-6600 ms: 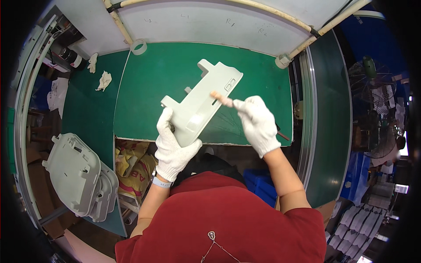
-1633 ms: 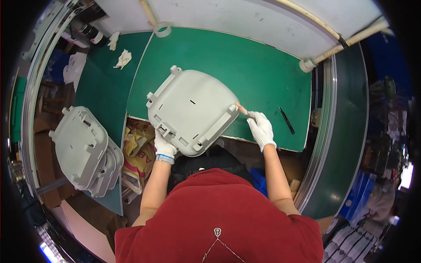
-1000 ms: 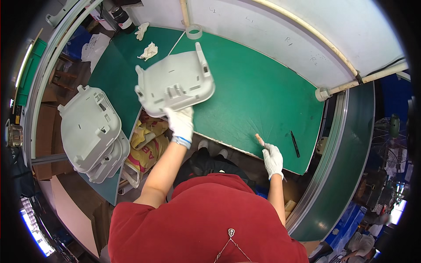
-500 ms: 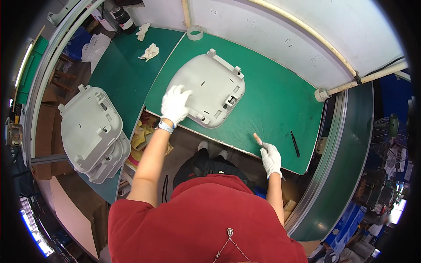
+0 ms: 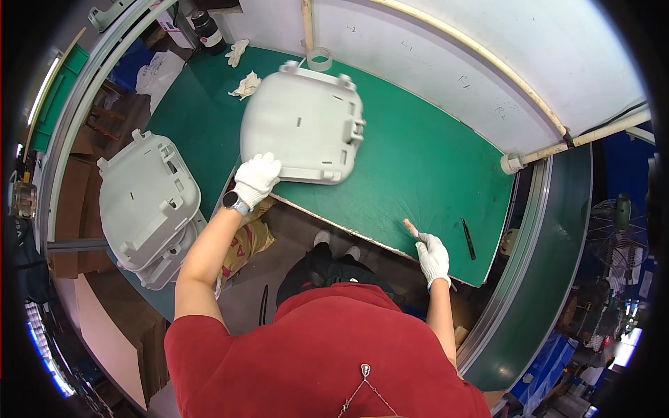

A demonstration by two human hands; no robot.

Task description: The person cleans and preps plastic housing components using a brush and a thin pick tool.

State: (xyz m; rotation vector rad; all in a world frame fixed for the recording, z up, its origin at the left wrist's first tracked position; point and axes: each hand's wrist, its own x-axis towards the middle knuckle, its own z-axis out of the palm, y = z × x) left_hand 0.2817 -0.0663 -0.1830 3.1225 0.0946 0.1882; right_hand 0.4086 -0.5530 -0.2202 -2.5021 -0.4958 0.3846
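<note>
My left hand (image 5: 258, 180), in a white glove, is closed on the near-left edge of a light grey moulded plastic panel (image 5: 296, 136). The panel has rounded corners, slots and small lugs, looks slightly blurred and lies over the green tabletop. My right hand (image 5: 433, 258), gloved too, rests by the table's near edge with its fingers curled together. From it a short pinkish-tan tip (image 5: 410, 226) points toward the tabletop; whether this is a fingertip or a tool's end is unclear. A thin sliver shows by that wrist.
Similar grey panels (image 5: 150, 202) are stacked on the left. A black pen-like tool (image 5: 468, 239) lies on the green table (image 5: 418, 160) at right. Toward the back are a tape roll (image 5: 320, 60), a crumpled white cloth (image 5: 245, 85), a white glove (image 5: 237, 52) and a dark bottle (image 5: 208, 33).
The panel has shifted left and turned, with my left hand now gripping its near edge instead of hovering over it with fingers spread. My right hand has hardly moved.
</note>
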